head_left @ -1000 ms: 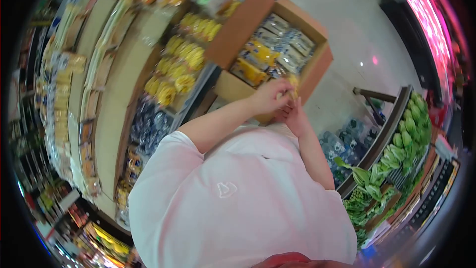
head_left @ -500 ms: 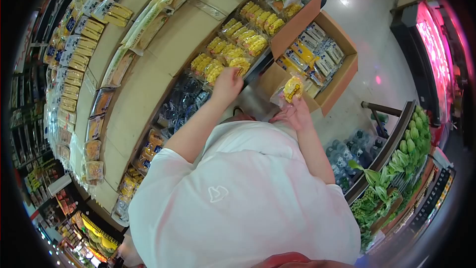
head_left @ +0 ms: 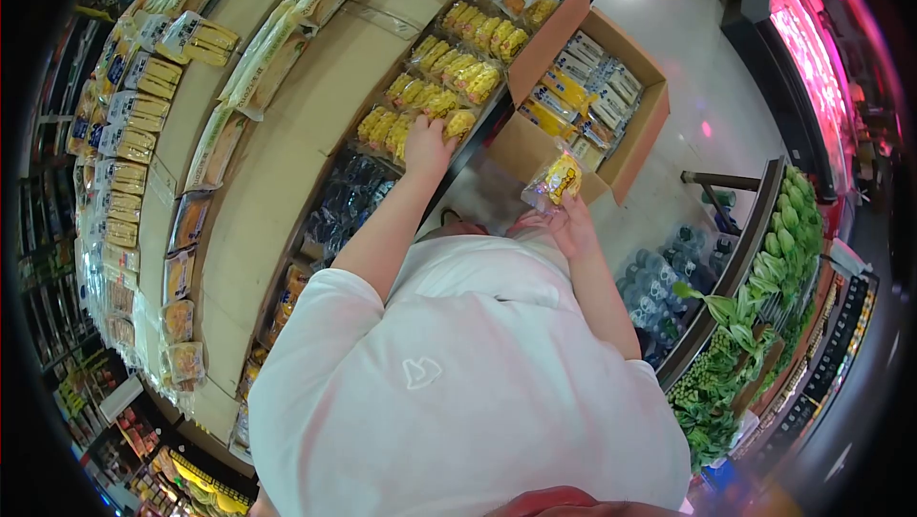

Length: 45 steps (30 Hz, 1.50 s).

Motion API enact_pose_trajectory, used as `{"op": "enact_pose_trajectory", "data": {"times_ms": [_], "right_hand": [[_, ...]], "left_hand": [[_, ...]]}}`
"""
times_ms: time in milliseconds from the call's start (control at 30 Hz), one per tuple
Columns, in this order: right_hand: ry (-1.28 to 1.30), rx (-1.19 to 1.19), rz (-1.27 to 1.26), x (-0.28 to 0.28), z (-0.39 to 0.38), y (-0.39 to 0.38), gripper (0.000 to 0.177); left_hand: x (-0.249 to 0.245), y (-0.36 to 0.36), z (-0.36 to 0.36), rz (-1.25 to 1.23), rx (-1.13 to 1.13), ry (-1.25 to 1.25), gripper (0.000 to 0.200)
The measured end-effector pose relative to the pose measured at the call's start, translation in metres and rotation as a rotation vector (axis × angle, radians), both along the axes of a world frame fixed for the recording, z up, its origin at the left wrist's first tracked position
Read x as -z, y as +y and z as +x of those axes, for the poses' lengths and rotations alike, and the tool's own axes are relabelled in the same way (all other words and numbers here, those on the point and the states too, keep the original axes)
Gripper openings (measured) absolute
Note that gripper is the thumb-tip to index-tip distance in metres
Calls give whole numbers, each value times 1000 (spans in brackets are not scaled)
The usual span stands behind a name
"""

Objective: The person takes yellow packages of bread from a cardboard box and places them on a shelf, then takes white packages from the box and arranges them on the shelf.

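My left hand [head_left: 428, 147] is at the front end of the rows of yellow packaged snacks on the shelf, its fingers curled against a yellow packet [head_left: 460, 122]. Part of that contact is hidden by the fingers. Between the thumb and fingers of my right hand [head_left: 571, 221], a clear-wrapped yellow packet [head_left: 560, 176] is held upright, clear of the shelf. Just beyond it stands an open cardboard box [head_left: 642, 140], with white and yellow packets [head_left: 585, 87] inside.
A tiered shelf [head_left: 287, 144] with wrapped breads runs along the left. Dark packets [head_left: 351, 194] lie nearer my body. Bottled water packs [head_left: 659, 288] and a stand of leafy greens [head_left: 778, 278] are at the right. The box's raised flap [head_left: 551, 39] borders the shelf.
The view has shifted slightly. My left hand has moved a little left over the snack rows, with its fingers reaching further forward. The packet in my right hand is turned more upright.
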State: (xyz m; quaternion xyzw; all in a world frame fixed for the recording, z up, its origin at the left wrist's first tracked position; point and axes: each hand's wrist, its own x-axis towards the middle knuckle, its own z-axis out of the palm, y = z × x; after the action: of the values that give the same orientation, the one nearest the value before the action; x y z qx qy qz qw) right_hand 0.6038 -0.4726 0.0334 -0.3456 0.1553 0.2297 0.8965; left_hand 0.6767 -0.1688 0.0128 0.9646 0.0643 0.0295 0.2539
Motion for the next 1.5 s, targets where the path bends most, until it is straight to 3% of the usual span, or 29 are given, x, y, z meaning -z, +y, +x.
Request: {"op": "enact_pose_trajectory", "data": {"times_ms": [100,200,300,400,500,600,700,800,900,1000,1033,1133,1233,1367,1500], "right_hand": [[8,9,2,2,-5,-3,42],[-11,-35,-17,5,-7,-7,41],[-5,-36,-74,7,-8,-10,42],[11,-40,-91,1,-5,-9,45],[7,-78,-110,-7,0,-5,43],[-7,-197,-147,-16,11,-9,42],[-57,-298,-188,-36,31,-4,43],[-58,-402,-271,-43,45,0,45],[-121,-602,-466,-56,56,12,47],[-262,-715,-539,-55,59,25,44],[-311,-729,-535,-52,60,28,43],[-268,-763,-477,-39,61,35,32],[-167,-789,-583,-19,51,35,23],[-19,-758,-606,-3,29,36,20],[57,-653,-579,-9,17,41,19]], "left_hand": [[-1,-6,4,47,7,-288,35],[-13,-9,15,2,-44,135,38],[-20,4,21,130,10,340,41],[-10,9,15,122,5,294,41],[0,3,22,34,40,52,43],[-5,-10,25,-47,-33,-38,44],[-43,-19,9,287,51,-211,45],[-75,-49,-14,-45,144,-331,47],[-109,-82,-40,-815,124,350,48],[-105,-86,-53,-675,110,213,48],[-107,-78,-54,-740,111,184,49],[-125,-45,-55,-510,-62,213,45],[-92,4,-52,-55,-108,70,42],[-51,31,-41,-195,-16,29,38],[-26,26,-40,113,140,105,26]]}}
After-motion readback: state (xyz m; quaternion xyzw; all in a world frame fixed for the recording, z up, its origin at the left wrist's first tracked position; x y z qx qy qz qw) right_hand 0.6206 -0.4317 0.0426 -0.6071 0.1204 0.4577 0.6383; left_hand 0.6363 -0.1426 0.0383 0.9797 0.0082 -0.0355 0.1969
